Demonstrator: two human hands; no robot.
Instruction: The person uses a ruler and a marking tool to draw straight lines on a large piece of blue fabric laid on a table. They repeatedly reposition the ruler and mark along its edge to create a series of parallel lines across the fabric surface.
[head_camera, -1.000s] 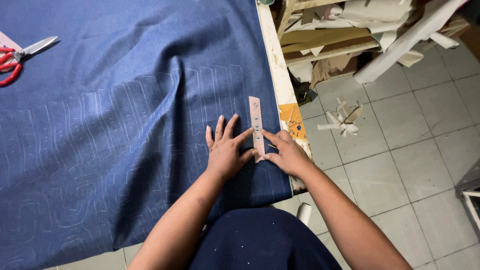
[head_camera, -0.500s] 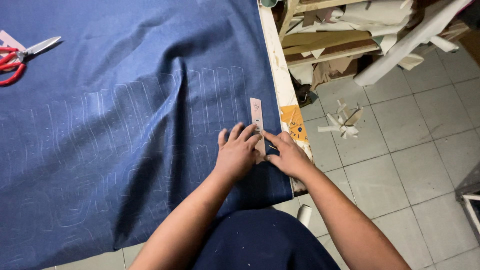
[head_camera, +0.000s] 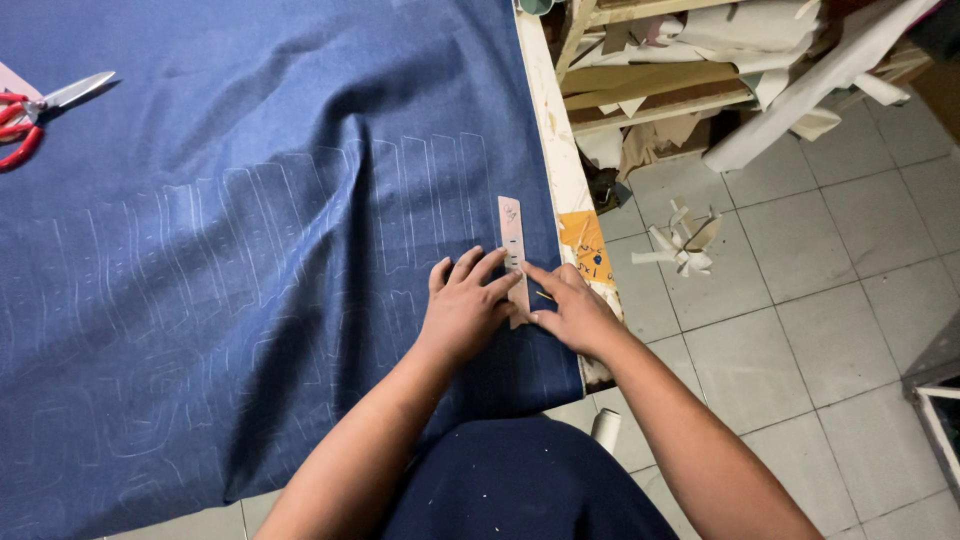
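Pressing a narrow pale cardboard template strip (head_camera: 514, 250) flat onto the dark blue cloth (head_camera: 250, 250) at lower centre, the left hand (head_camera: 465, 310) lies spread while the right hand (head_camera: 572, 312) beside it pinches a small yellowish marker, hard to identify. Rows of chalk outlines (head_camera: 300, 210) already cover the cloth leftward; the strip's spot looks untraced. Red-handled scissors (head_camera: 35, 110) lie upper left. No containers show clearly.

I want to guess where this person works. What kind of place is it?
Probably a sewing or tailoring workshop. Blue cloth marked with chalk outlines covers the table, red-handled scissors lie on it, and the left hand and right hand press a narrow template strip onto the cloth.
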